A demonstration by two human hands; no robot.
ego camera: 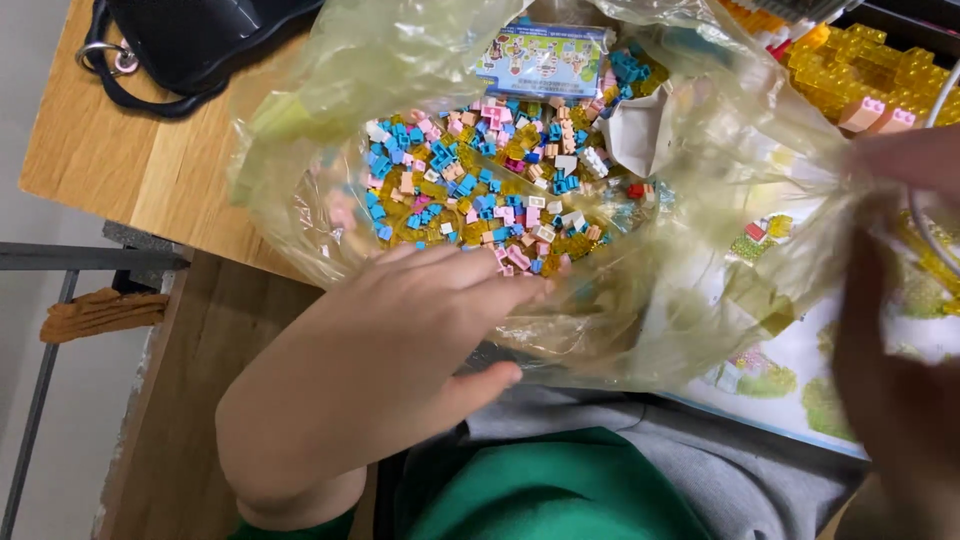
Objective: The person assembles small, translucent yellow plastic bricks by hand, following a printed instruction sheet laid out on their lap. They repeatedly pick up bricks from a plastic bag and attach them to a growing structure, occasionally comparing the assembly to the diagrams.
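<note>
A clear yellowish plastic bag (700, 180) lies open on the wooden table (150, 150), full of several small blue, pink, yellow and white toy bricks (480, 180). My left hand (420, 320) reaches into the bag's near edge, fingers spread flat toward the bricks, nothing visibly gripped. My right hand (900, 300) is close to the camera and blurred at the right edge, pinching the bag's rim and holding it up.
A printed card (545, 58) lies inside the bag at the back. Yellow built brick pieces (860, 70) stand at the top right. A black bag with a strap (180, 45) rests at the top left. A picture sheet (790, 370) lies under the plastic.
</note>
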